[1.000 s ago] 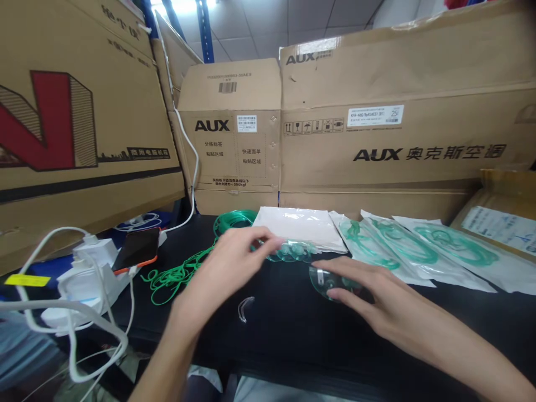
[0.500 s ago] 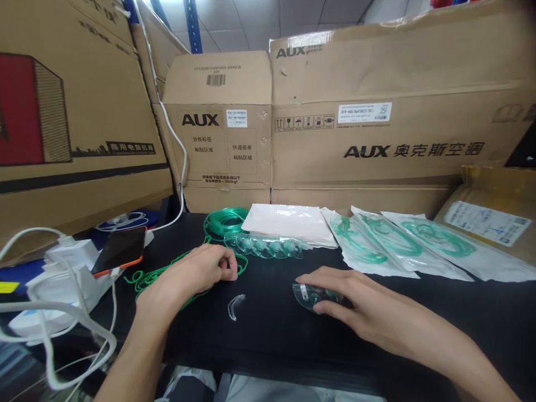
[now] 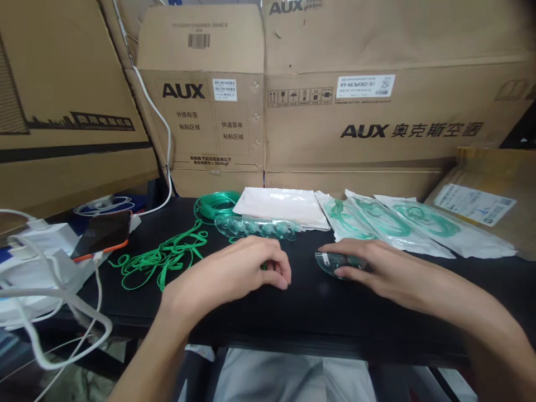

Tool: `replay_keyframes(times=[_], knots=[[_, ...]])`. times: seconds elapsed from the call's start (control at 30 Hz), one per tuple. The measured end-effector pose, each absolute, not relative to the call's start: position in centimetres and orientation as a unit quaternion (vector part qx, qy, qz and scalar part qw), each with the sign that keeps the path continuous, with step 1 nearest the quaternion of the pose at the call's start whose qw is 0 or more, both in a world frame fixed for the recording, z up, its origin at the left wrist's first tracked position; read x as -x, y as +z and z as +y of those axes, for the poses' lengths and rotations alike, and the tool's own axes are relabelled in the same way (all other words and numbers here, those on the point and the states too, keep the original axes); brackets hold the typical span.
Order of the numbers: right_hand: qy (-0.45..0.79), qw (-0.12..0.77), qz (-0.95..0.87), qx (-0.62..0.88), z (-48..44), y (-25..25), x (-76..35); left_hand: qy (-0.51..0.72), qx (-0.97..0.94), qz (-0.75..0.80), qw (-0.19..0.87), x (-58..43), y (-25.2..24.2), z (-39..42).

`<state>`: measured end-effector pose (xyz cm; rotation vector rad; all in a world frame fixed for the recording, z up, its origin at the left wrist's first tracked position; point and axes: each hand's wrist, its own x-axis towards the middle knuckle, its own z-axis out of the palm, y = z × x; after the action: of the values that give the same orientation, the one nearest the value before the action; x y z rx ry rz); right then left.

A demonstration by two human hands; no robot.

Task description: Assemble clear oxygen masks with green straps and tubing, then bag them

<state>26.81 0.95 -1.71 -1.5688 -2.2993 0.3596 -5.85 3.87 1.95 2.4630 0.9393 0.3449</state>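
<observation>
My right hand (image 3: 355, 262) grips a clear plastic mask (image 3: 329, 267) with a small metal nose strip, lying on the black table. Fingers on top and thumb at the near edge hide much of it. My left hand (image 3: 259, 265) is closed left of the mask, its fingers curled down. A bit of green strap (image 3: 264, 266) shows between its fingers; most of it is hidden. Left of that wrist lies a tangled pile of green straps (image 3: 163, 257). Behind the left hand is a row of clear green-tinted masks (image 3: 259, 228).
Coiled green tubing (image 3: 215, 205) and white packets (image 3: 280, 206) sit at the back. Several pouches with green tubing (image 3: 393, 220) lie at the right. A phone (image 3: 103, 233), white chargers (image 3: 52, 243) and cables crowd the left. Cardboard boxes (image 3: 305, 134) wall the back.
My left hand has moved right, closer to the mask, with green strap at its fingers. The small clear strips seen before on the table are out of sight. The camera has tipped down.
</observation>
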Motion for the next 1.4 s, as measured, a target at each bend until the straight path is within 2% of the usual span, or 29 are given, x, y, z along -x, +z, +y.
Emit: replay_keyframes(times=[0.2, 0.4, 0.57, 0.8, 0.87, 1.0, 1.13, 1.3, 1.4], knots=[[0.156, 0.145, -0.806, 0.552, 0.7, -1.8, -26.0, 0.142, -0.852, 0.479, 0.157, 8.6, 2.4, 5.5], [0.17, 0.105, -0.802, 0.563, 0.6, -1.7, -25.2, 0.068, -0.82, 0.535, 0.191, 8.8, 1.1, 5.8], [0.16, 0.102, -0.812, 0.552, 0.9, -2.3, -25.7, 0.062, -0.835, 0.509, 0.197, 7.9, 0.5, 6.0], [0.156, 0.104, -0.81, 0.556, 0.7, -2.1, -25.7, 0.29, -0.873, 0.36, 0.157, 5.7, 3.5, 3.8], [0.159, 0.099, -0.811, 0.554, 0.7, -2.0, -25.7, 0.314, -0.873, 0.332, 0.17, 5.2, 3.9, 3.0], [0.155, 0.105, -0.819, 0.543, 1.0, -2.3, -26.1, 0.231, -0.893, 0.325, 0.209, 4.5, 2.8, 2.8], [0.137, 0.121, -0.824, 0.537, 1.5, -2.8, -26.8, 0.155, -0.899, 0.368, 0.178, 4.6, 0.6, 4.3], [0.126, 0.12, -0.817, 0.55, 1.9, -2.9, -27.0, 0.157, -0.897, 0.393, 0.13, 5.1, 0.1, 5.0], [0.125, 0.118, -0.814, 0.554, 1.8, -2.8, -26.9, 0.163, -0.901, 0.364, 0.172, 4.9, 1.2, 3.6]])
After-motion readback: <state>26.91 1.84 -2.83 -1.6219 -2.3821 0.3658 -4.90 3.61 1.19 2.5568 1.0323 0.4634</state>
